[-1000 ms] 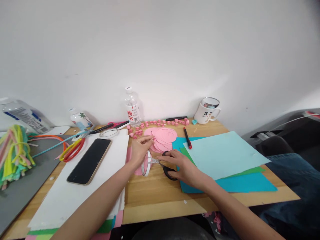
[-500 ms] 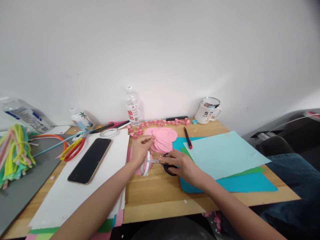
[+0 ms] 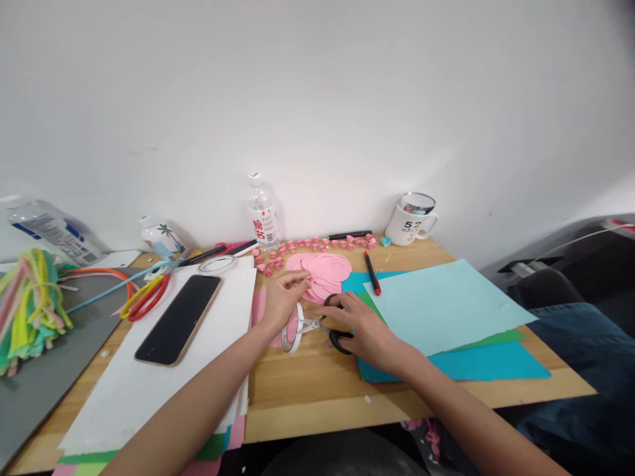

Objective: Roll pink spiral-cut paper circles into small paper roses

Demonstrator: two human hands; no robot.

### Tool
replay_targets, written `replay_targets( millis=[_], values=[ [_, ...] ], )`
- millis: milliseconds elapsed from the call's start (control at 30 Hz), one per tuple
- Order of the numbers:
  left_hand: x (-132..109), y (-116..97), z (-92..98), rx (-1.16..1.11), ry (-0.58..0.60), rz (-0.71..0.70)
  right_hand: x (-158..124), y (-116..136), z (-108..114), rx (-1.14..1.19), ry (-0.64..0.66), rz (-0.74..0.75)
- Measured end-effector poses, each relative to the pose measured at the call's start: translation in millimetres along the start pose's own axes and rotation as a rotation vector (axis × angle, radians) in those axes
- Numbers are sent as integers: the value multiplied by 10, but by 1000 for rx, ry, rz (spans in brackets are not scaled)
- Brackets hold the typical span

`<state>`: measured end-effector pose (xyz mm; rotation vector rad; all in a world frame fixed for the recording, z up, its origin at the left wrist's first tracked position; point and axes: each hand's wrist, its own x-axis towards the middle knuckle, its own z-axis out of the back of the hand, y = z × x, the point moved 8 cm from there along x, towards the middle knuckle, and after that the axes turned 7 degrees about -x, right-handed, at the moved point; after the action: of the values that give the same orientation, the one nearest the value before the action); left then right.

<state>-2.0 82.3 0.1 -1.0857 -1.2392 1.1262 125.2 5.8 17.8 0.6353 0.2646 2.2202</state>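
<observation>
White and ring-shaped, a roll of tape (image 3: 297,340) sits on its edge or hangs just below the left hand (image 3: 286,294), near the middle of the table (image 3: 307,396); whether it touches the wood I cannot tell. The right hand (image 3: 364,327) has its fingers curled through and around the black handles of the scissors (image 3: 313,324), a firm hold by the look of it, with the handles spread and the blades pointing left at the ring. The left hand's fingers bend in with thumb and forefinger tips near each other, over the edge of the pink paper circles (image 3: 331,266). What is between those tips, if anything, is too small to make out.

Snipping at the tape seems to be the step in hand, judging by how the blades meet the roll; no finished cut can be seen. The next move, I judge, calls for a steady left hand and blade tips set clear of its fingers and of the circles, with the roll kept from tipping onto the pink sheet (image 3: 258,308) beside it.
</observation>
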Motion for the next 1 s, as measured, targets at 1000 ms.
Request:
replay_targets(
  millis=[1000],
  values=[
    [-29,-136,-97,165,74,-175,-369,-546,148,-349,429,-377]
  ],
)
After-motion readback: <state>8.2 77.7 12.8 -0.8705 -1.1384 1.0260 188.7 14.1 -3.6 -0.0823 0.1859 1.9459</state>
